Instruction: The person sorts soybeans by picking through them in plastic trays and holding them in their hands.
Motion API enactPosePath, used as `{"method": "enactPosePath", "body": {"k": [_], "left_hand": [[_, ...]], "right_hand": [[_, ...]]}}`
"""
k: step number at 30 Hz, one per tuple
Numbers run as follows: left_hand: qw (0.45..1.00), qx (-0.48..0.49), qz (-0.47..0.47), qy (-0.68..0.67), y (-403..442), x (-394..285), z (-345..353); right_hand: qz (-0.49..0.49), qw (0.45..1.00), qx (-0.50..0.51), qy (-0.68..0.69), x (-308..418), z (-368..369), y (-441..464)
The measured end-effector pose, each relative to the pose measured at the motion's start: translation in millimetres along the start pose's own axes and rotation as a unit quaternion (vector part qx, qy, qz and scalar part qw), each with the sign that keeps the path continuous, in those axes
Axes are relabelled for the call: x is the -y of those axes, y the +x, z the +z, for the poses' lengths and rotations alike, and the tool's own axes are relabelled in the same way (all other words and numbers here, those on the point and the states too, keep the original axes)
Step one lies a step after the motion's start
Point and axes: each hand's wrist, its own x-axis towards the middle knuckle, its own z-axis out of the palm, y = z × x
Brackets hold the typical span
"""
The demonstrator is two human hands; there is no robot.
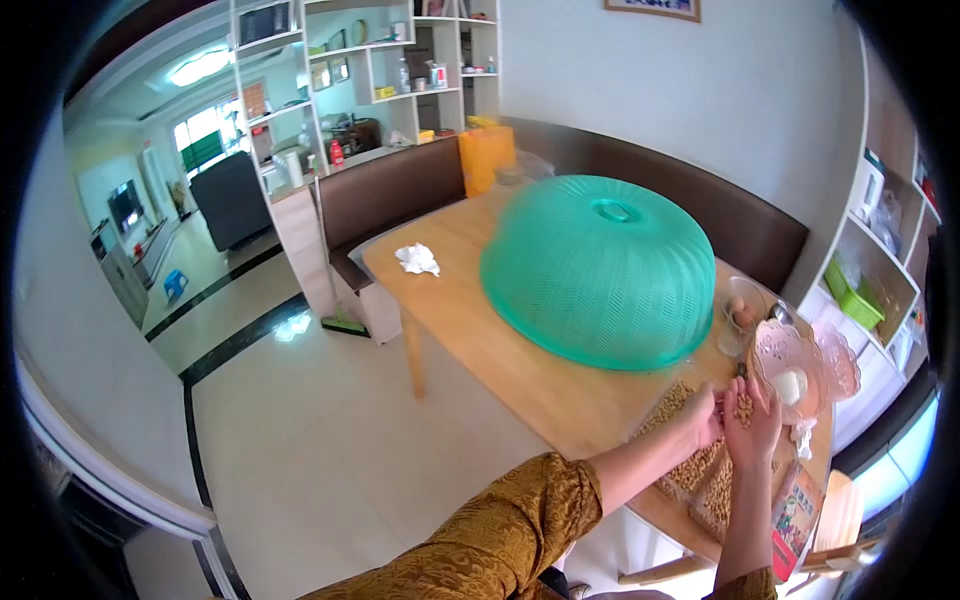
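Near right, printed packet (pixel 798 500) at table edge, colourful, has characters, too small to read. Red item (pixel 783 556) at its near end. Chair (pixel 838 512) just right of it. Tan beans (pixel 714 496) spread in patches on the near right of the table (pixel 575 405), partly hidden under the forearms.

Right hand (pixel 752 428) palm up, fingers pointing far, unclenched and cupped, small handful of beans (pixel 743 408) resting in the palm. Handful's long axis runs roughly near-far. Left hand (pixel 708 415) comes in from the left, touching or nearly touching the right hand; can't tell if its fingers pinch any beans.

Just beyond hands: pink bowl (pixel 783 345) with a white thing (pixel 789 387) inside, second pink dish (pixel 838 362) to its right, crumpled tissue (pixel 803 438) on the near side. Farther, clear container with brown eggs (pixel 740 312). Big green mesh cover (pixel 600 275) takes up the table middle, blocks the view behind it. Another tissue (pixel 417 260) left. Far: orange bag (pixel 486 162), brown bench (pixel 395 190), white shelves (pixel 435 92); no label readable.
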Motion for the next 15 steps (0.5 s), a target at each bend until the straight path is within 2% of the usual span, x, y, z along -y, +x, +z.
{"method": "enactPosePath", "body": {"k": [2,3,4,5,6,7,8,9,10,12,13,14,15], "left_hand": [[0.997,0.073,0.005,0.038,9,18,7],[0.996,0.041,0.050,0.065,6,1,-37],[0.991,0.092,0.018,0.100,26,-9,-67],[0.982,0.093,0.043,0.157,-9,-10,-38],[0.989,0.110,-0.016,0.100,15,-21,-51],[0.975,0.204,-0.067,0.056,16,-36,-57],[0.986,0.133,-0.063,0.080,3,-41,-43],[0.985,0.127,-0.042,0.111,-7,-42,-34],[0.985,-0.014,0.034,0.170,-26,-30,-4],[0.987,-0.027,0.031,0.156,-24,-28,-2],[0.991,-0.022,0.012,0.128,-35,-20,3],[0.993,-0.030,0.009,0.118,-25,-19,-22],[0.977,0.186,-0.083,0.057,1,-26,-58]], "right_hand": [[-0.009,0.998,0.038,-0.048,18,17,-25],[0.019,0.999,0.027,-0.027,-18,8,-31],[0.010,0.999,0.037,-0.037,-23,10,-32],[-0.004,0.992,0.099,-0.080,-16,2,-23],[-0.026,0.997,0.061,-0.044,-15,6,-14],[-0.027,0.995,0.082,-0.057,-20,9,-12],[-0.025,0.996,0.080,-0.028,-24,-1,-2],[-0.030,0.997,0.075,-0.016,-25,5,-9],[-0.019,0.997,0.061,0.037,-30,7,-4],[-0.029,0.998,0.051,0.029,-27,7,-3],[-0.031,0.999,0.026,-0.027,-19,25,-23],[-0.025,0.999,0.019,-0.028,-17,19,-29],[-0.021,0.999,0.015,-0.030,-16,18,-32]]}}
